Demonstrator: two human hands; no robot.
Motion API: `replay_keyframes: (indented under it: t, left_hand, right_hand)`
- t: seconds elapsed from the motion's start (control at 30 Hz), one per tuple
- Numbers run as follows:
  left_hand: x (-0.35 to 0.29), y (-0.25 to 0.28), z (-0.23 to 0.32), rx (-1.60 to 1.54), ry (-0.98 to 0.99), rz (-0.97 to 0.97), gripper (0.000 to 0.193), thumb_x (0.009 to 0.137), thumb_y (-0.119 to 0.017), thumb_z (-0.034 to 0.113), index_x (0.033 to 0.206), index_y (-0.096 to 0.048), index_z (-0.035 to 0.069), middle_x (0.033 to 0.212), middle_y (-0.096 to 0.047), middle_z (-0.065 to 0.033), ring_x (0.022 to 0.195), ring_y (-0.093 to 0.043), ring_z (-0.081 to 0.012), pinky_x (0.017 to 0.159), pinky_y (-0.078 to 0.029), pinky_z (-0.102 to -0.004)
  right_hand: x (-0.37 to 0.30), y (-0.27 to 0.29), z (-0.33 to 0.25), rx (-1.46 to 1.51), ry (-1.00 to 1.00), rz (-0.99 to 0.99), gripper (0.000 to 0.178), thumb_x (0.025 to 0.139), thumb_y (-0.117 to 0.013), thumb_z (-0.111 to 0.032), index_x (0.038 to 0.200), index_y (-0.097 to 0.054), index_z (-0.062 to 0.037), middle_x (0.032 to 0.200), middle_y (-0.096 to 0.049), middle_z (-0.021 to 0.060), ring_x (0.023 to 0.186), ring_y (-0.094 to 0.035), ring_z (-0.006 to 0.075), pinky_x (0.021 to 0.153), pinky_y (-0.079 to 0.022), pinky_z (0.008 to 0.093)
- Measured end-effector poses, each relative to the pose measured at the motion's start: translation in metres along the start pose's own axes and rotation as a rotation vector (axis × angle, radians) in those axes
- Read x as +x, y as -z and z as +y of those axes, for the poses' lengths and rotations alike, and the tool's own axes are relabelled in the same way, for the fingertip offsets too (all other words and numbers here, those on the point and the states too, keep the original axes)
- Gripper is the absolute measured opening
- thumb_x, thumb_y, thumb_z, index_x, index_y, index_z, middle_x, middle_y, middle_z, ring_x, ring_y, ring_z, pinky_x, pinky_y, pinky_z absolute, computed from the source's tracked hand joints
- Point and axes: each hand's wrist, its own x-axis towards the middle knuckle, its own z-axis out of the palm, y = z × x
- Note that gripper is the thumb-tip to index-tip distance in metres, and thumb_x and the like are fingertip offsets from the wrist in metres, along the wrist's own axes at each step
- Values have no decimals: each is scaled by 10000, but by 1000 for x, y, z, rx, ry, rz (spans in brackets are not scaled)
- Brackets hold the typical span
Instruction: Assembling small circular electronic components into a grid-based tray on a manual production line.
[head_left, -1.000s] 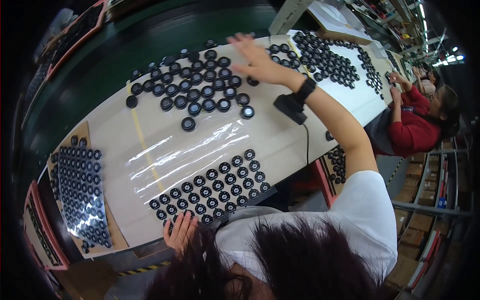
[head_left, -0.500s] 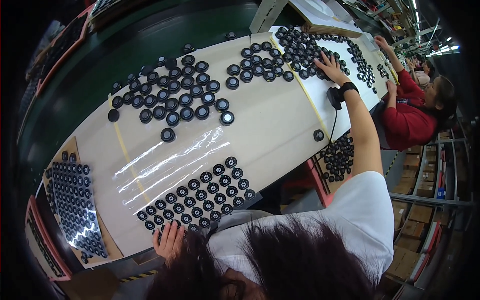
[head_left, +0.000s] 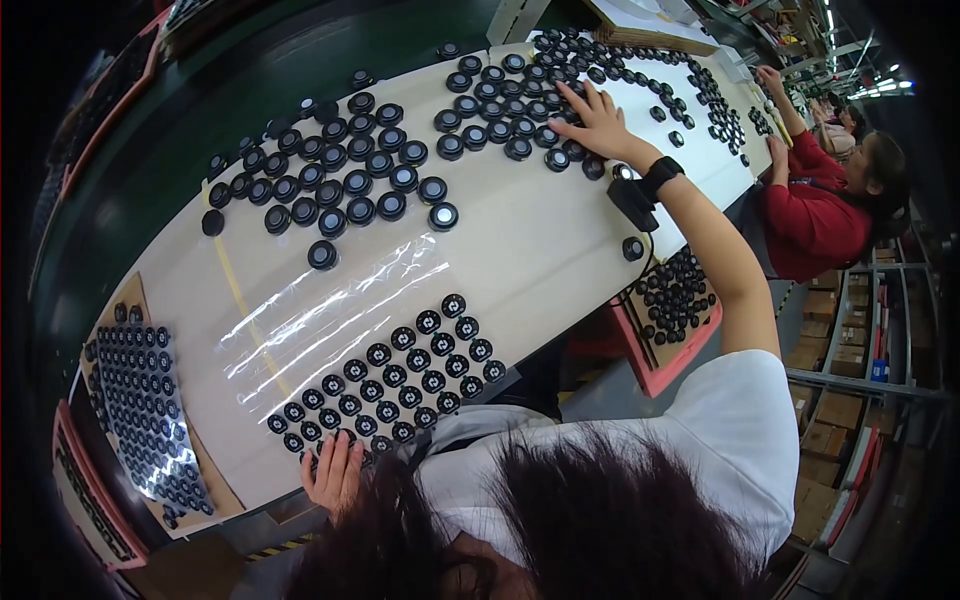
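Observation:
My right hand (head_left: 603,128) is stretched out to the far part of the table, fingers spread and palm down over a cluster of black round knob-like parts (head_left: 497,108) with grey centres. Its fingertips touch some of them. Near me, my left hand (head_left: 335,468) lies with its fingers extended at the near edge of rows of black discs (head_left: 403,370) with white symbols. These discs lie on a clear plastic sheet (head_left: 335,310). A looser group of the round parts (head_left: 335,165) sits beyond the sheet, and one single part (head_left: 322,254) stands near its far edge.
On the left, another plastic-covered batch of discs (head_left: 150,400) lies on cardboard. A pink crate (head_left: 665,372) holding small black parts sits below the table's right edge. Farther right, a person in a red top (head_left: 825,215) works at the same table. Shelves with boxes (head_left: 830,440) stand behind.
My right hand has moved left, toward me, and a mass of round parts has slid from the white area onto the beige table with it. My left hand stays at the discs.

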Motion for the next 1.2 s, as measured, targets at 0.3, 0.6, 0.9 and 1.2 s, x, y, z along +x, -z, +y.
replay_keyframes:
  t: [0.3,0.6,0.9,1.2]
  left_hand:
    - [3,0,4,15,39,14,314,786,-502,281,1043,-564,111,1151,-526,-63,1085,-478,-206,930,-286,-431]
    - [2,-5,2,18,28,35,318,781,-511,276,1051,-559,115,1152,-525,-60,1088,-475,-207,932,-284,-433]
    - [-2,-3,2,46,16,5,306,797,-491,280,1052,-561,126,1143,-531,-60,1079,-482,-205,924,-293,-438]
    - [-4,-10,-1,90,5,38,311,802,-487,288,1061,-557,129,1154,-523,-54,1085,-477,-197,925,-291,-436]
  right_hand:
    - [-3,-4,-77,-10,260,15,718,738,-423,-643,1336,-194,-317,1385,-82,216,1259,-36,439,991,-64,535]
    - [-5,3,-120,37,429,-25,728,761,-422,-609,1351,-161,-271,1395,-57,200,1278,-5,403,995,-32,532]
    - [-61,26,17,275,50,54,642,819,-450,-444,1347,-200,-179,1399,-98,174,1300,-82,294,1012,-50,494]
    - [-154,-3,23,285,67,-62,707,779,-549,-356,1337,-202,-98,1385,-152,174,1295,-107,295,1037,-94,399]
